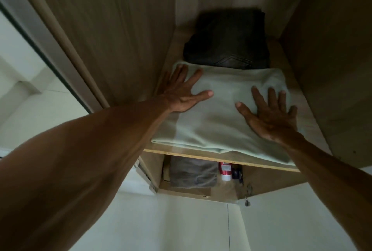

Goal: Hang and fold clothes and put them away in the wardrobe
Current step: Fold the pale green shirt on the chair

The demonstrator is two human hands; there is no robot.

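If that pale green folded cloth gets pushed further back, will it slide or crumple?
Likely floppy: the pale green folded cloth droops over the shelf edge. Pushed by the flat left hand and right hand, it would probably bunch against the dark folded clothes behind it.

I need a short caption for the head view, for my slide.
Left hand and right hand lie flat on a folded pale green garment on the wardrobe shelf.

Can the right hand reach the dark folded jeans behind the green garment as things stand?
Probably yes: the right hand lies flat on the green garment, and the dark jeans sit right behind it, nothing between.
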